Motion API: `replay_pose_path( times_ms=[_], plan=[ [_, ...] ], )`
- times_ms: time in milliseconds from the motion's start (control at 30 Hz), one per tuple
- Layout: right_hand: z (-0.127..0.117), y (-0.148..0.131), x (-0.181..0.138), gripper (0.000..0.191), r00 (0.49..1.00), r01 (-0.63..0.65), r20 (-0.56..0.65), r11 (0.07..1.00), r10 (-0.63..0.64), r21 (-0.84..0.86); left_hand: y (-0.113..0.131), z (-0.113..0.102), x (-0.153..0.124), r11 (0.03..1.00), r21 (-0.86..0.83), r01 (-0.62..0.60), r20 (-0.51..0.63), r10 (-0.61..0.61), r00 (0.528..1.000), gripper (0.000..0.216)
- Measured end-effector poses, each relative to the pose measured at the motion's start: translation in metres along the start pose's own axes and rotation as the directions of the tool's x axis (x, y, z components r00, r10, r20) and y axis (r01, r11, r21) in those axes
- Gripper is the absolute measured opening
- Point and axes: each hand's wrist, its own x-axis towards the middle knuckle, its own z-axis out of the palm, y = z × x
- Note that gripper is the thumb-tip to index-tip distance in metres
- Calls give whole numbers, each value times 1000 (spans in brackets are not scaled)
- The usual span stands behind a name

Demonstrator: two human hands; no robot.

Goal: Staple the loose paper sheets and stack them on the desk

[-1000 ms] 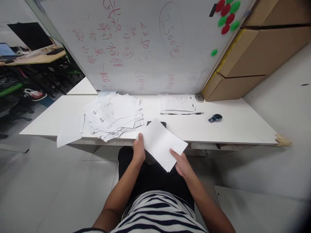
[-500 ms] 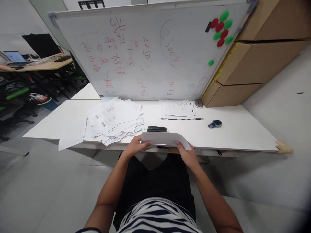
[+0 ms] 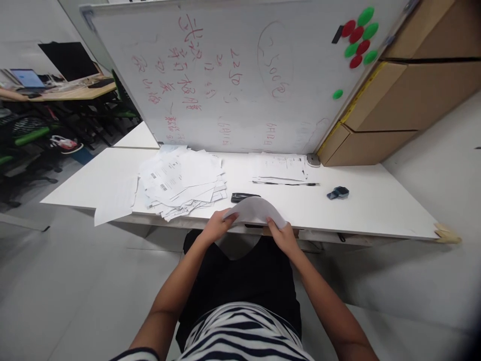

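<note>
Both hands grip a white sheet of paper [image 3: 254, 210] that arches upward over the front edge of the white table [image 3: 376, 210]. My left hand [image 3: 218, 227] pinches its left end, and my right hand [image 3: 281, 235] pinches its right end. A black stapler [image 3: 242, 196] lies on the table just behind the sheet, partly hidden by it. A loose pile of printed papers [image 3: 184, 183] spreads out to the left of my hands.
A smaller stack of papers [image 3: 280, 168] with a black pen [image 3: 289, 183] lies at the back. A small dark blue object [image 3: 338, 192] sits to the right. A whiteboard [image 3: 233, 75] with red writing and cardboard boxes [image 3: 398, 100] stand behind the table.
The sheet was held flat and tilted over my lap. It has moved up to the table edge, and my hands have drawn closer, bowing it upward.
</note>
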Motion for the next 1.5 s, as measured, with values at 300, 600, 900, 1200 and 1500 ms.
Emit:
replay_pose_path(
  times_ms=[300,600,900,1200,1500],
  plan=[
    [-71,42,-62,35,888,-350,-209,897,410,271,20,19,26,938,199,-284,58,278,959,35],
    [-94,54,-83,38,824,-451,-217,837,524,310,9,44,104,594,690,-414,368,205,907,41],
    [-85,47,-72,39,829,-520,-69,810,556,271,21,33,109,689,619,-377,414,121,902,39],
    [-73,54,-63,43,848,-496,-21,807,529,319,21,23,111,706,543,-454,521,140,842,40],
    [-67,51,-56,43,857,-492,0,820,515,292,20,25,108,689,560,-461,519,142,843,38]
  ],
)
